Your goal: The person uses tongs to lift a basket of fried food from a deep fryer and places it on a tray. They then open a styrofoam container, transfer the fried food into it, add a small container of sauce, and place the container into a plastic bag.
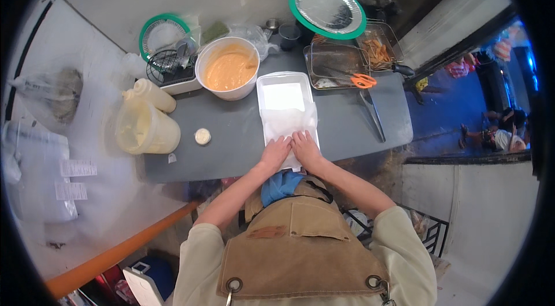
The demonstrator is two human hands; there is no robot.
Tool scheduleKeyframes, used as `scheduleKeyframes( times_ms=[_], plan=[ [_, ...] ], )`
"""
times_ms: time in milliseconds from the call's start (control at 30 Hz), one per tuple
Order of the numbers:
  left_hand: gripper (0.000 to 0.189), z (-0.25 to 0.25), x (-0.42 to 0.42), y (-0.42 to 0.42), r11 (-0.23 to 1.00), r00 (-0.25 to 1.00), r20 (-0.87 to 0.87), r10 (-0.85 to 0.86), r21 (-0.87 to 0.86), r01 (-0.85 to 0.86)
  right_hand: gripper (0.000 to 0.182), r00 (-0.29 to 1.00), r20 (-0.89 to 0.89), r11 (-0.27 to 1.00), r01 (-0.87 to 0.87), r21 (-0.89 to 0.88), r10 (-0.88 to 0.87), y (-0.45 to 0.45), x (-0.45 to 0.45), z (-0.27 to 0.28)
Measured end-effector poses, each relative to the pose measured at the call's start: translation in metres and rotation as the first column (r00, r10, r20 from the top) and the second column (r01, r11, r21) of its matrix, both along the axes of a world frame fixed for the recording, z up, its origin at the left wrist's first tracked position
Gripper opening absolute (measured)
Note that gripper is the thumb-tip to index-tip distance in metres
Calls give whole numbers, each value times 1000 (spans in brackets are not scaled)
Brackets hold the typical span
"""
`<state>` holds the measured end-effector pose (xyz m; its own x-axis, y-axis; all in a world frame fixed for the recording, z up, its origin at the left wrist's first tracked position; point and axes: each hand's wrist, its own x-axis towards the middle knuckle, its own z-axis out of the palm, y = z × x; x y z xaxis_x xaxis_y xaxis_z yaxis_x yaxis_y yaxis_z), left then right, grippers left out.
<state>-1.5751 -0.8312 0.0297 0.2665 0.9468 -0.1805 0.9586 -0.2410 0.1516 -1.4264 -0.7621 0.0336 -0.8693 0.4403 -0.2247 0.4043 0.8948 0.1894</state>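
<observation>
An opened white foam takeaway box [262,93] lies in front of me on the grey table, its lid side pointing away. A thin white paper sheet [290,120] covers the near half and overlaps part of the lid. My left hand [277,153] touches the paper with bent fingers. Close beside it, my right hand [306,150] lies on the same sheet, fingertips forward. Whether the fingers pinch the paper is hidden. Left of the box sits a small lidded cup [202,136]. Beyond it stands a white bucket of orange sauce [230,74].
A tub of pale sauce [162,134] and squeeze bottles [158,95] stand on the left. To the right are orange-handled scissors [363,81], metal tongs [373,117], a wire-lined tray [338,65] and a fry basket [377,52]. A green-rimmed foil plate [328,10] sits behind.
</observation>
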Motion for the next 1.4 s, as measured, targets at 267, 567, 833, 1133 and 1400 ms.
scheduleKeyframes(
  times_ms=[267, 567, 833, 1133, 1400],
  plan=[
    [39, -76, -1, 7, 894, 894, -35, 447, 47, -446, 46, 968, 110, 956, 242, -167, -226, 15, -26, 12],
    [64, -42, 16, 23, 984, 916, -398, -47, -175, -25, 69, 740, 656, 983, 34, 183, -148, -10, -42, 44],
    [80, -8, 20, 44, 903, 978, -36, 205, -379, -203, 51, 949, 9, 938, 313, -151, -315, 31, 8, 28],
    [107, 11, 56, 44, 834, 853, 109, 511, -305, -461, 26, 335, -783, 632, 769, -94, -524, 275, 241, 158],
    [109, -29, 47, 37, 826, 800, 222, 558, -244, -508, 72, 812, -351, 848, 523, 85, -465, 366, 259, 108]
  ],
)
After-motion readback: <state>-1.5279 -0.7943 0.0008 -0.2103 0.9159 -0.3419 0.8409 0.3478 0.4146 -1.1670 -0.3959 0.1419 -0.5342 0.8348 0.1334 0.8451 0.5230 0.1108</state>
